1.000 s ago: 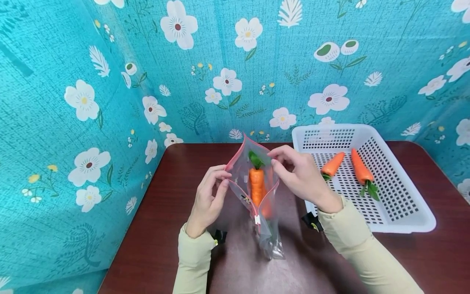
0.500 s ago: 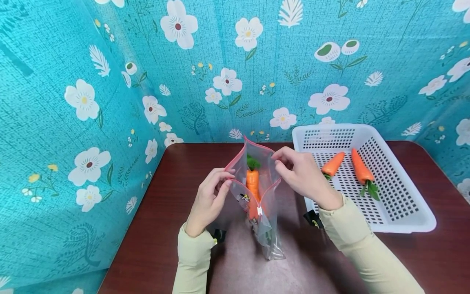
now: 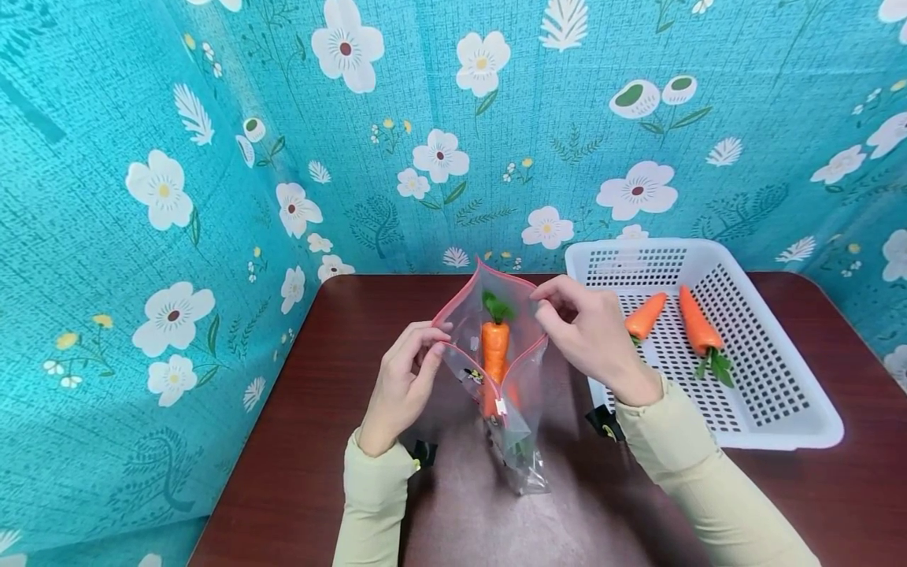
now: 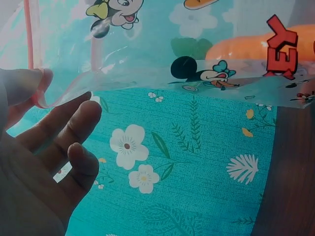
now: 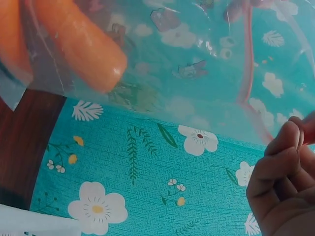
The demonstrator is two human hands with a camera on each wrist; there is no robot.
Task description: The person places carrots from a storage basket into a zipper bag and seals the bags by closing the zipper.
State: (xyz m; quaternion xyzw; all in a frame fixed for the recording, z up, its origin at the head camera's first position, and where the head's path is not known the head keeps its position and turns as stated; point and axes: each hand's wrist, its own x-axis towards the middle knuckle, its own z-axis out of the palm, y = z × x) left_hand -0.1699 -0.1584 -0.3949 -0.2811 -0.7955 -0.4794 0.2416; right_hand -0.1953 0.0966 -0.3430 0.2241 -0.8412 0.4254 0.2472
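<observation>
A clear zipper bag [image 3: 524,370] with a pinkish-red rim and cartoon prints stands over the table, its mouth spread wide. Inside, a carrot [image 3: 494,350] stands upright, green leaves on top. Beside it in the right wrist view, a second orange shape [image 5: 12,39] shows, partly cut off. My left hand [image 3: 402,386] pinches the bag's left rim between thumb and fingers; in the left wrist view its other fingers [image 4: 81,118] are spread below the rim. My right hand [image 3: 588,335] pinches the opposite rim. A white slider [image 3: 501,407] sits at the near end of the zip.
On the right, a white perforated basket [image 3: 801,394] holds two carrots, one slanting [image 3: 645,316] and one longer [image 3: 700,323] with leaves. The dark reddish-brown table [image 3: 312,441] ends at a teal floral cloth [image 3: 439,205] behind and on the left.
Both hands keep their grip on the rim. The right hand has shifted slightly right, drawing the bag's mouth a little wider. The carrot inside has swayed left and back.
</observation>
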